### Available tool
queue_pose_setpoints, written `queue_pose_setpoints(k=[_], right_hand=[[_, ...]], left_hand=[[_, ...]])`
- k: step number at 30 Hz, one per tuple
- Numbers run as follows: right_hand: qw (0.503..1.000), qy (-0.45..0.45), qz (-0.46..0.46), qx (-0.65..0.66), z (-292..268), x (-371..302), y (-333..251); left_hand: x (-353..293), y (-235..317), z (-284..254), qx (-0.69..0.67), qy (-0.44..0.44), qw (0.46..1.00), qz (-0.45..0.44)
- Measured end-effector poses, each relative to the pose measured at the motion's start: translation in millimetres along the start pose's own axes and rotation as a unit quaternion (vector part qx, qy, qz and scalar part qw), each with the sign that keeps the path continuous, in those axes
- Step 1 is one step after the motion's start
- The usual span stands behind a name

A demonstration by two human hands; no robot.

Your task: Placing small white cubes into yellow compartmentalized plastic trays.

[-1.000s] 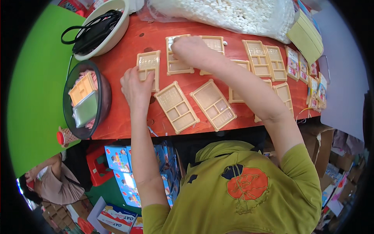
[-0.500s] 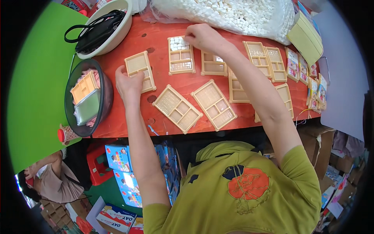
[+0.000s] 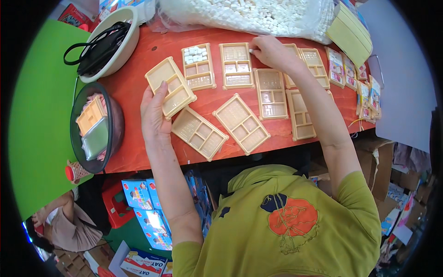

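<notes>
My left hand [image 3: 156, 115] grips a tan compartment tray [image 3: 165, 73] by its lower left side, thumb on top, tilted over the corner of another tan tray [image 3: 198, 134]. My right hand [image 3: 272, 51] is closed in a pinch on a small white cube [image 3: 251, 51], beside the upper right edge of an empty tan tray [image 3: 236, 81]. Left of that tray lies a tan tray with white cubes [image 3: 195, 54] in its large top compartment; its smaller compartments hold none. More trays [image 3: 242, 123] lie about, some partly under my right forearm.
A clear bag of white cubes [image 3: 249, 18] lies along the far side. At left stand a cream basin [image 3: 132, 41] with a black bag and a dark bowl [image 3: 117, 134] with trays. Colourful packs [image 3: 336, 67] and a yellow sheet [image 3: 353, 37] are at right.
My left hand has lifted its tray off the table and tilted it. My right hand has left the tray with cubes and moved right, a white cube now visible at its fingertips.
</notes>
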State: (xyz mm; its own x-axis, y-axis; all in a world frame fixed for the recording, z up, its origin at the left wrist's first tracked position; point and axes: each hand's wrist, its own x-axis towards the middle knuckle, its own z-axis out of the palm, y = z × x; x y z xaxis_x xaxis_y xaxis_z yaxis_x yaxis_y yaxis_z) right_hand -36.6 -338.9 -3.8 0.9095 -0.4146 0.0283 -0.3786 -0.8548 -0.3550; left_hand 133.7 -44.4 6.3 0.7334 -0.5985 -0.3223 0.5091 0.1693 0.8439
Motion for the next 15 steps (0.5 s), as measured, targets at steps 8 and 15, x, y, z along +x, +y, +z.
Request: queue_pose_setpoints(k=[8, 15], right_hand=[[0.993, 0.085, -0.076, 0.013, 18, 59, -71], [0.985, 0.045, -0.102, -0.133, 36, 72, -90]], left_hand=[[-17, -2, 1, 0.024, 0.006, 0.999, 0.037], [-26, -1, 13, 0.01, -0.011, 0.999, 0.036]])
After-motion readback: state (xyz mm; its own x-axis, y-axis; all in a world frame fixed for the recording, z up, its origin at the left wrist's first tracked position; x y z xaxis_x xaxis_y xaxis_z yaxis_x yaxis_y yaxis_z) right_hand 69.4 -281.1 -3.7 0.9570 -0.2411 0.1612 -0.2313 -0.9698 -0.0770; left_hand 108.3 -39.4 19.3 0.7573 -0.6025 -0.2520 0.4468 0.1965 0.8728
